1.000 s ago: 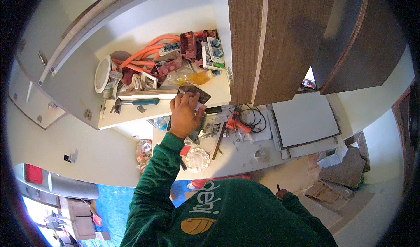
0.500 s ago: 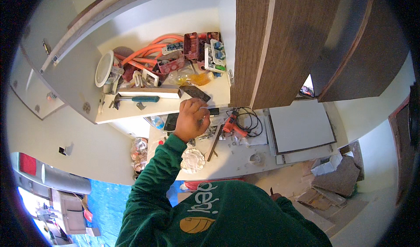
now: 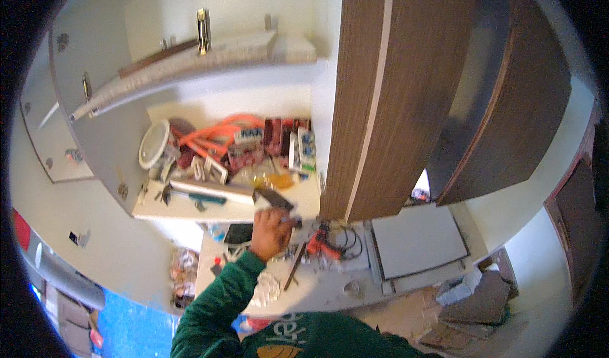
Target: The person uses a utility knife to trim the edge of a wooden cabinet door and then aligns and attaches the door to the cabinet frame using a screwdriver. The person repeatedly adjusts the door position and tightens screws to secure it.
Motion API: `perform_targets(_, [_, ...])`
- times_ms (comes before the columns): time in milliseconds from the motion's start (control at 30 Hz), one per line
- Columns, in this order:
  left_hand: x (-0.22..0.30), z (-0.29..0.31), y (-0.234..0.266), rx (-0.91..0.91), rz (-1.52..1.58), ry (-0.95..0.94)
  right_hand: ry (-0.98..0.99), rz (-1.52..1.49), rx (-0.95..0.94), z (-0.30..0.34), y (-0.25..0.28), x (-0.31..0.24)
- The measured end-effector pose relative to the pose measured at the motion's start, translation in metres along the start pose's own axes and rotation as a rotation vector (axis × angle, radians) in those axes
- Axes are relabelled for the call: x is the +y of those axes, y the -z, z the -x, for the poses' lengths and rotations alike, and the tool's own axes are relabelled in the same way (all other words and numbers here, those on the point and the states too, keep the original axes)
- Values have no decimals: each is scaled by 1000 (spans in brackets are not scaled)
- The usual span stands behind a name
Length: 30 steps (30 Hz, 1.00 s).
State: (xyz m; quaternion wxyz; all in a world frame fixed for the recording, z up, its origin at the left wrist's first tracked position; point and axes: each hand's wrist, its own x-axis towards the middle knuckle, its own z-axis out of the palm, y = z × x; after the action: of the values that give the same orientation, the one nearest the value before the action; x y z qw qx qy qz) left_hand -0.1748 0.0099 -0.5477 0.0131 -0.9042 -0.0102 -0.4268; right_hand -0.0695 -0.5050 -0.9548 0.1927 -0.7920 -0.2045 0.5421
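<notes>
My left hand point(image 3: 271, 233) is raised in front of the cabinet shelf's front edge, its fingers curled closed. What they hold, if anything, is hidden and blurred. Just above the fingers, a dark flat piece point(image 3: 273, 199) lies at the shelf edge; I cannot tell whether the hand touches it. A hammer with a teal handle point(image 3: 206, 198) rests to its left, beside a pale wooden strip point(image 3: 212, 190). A yellow-orange plastic bag point(image 3: 274, 180) lies behind the dark piece. My right hand is out of sight; only part of that sleeve shows low in the view.
Orange hose point(image 3: 222, 133), red electrical boxes point(image 3: 277, 136) and a white round cover point(image 3: 155, 144) crowd the shelf. Below, the counter point(image 3: 330, 288) carries a red power tool point(image 3: 323, 242) and a white panel point(image 3: 419, 240). Brown doors point(image 3: 406, 98) rise at right; board scraps point(image 3: 476, 304) lie beneath.
The view has tilted up, so the shelf appears lower and an upper shelf edge shows. My left hand stays near the shelf edge, closer to the dark piece. My right hand has left the view.
</notes>
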Motion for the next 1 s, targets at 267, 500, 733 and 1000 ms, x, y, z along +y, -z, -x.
perform_targets(267, [46,16,33,-284,425,-120,81,-724,-35,62,53,-159])
perform_targets(500, [55,-30,66,-323,607,-73,407,-759,33,152,108,-289])
perform_targets(733, [89,-166,168,70,630,-255,1277,-285,747,344,198,-547])
perform_targets(1000, [53,-319,198,458,591,-296,1710,-135,1471,461,272,-759])
